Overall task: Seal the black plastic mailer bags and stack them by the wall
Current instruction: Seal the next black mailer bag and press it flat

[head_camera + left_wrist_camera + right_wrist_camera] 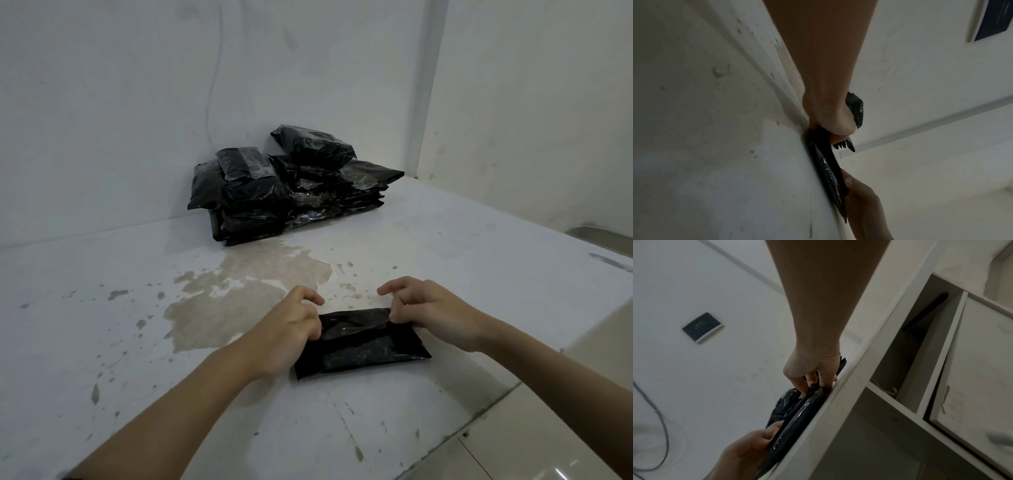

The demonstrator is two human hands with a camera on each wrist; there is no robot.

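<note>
A small black plastic mailer bag [363,346] lies flat on the white worktop [102,342] near its front right edge. My left hand [294,322] pinches the bag's upper left corner, with the index finger lifted. At the upper right corner my right hand [421,308] pinches the folded flap, index finger also raised. Both wrist views show the same bag [828,170] [797,418] edge-on against the surface, held at its two ends. A pile of sealed black bags [291,185] rests against the back wall.
The worktop has a brown worn patch [246,291] between me and the pile. Its right edge [513,387] drops to a tiled floor. White shelving with compartments [910,353] sits below the top. A cable [212,85] hangs on the wall.
</note>
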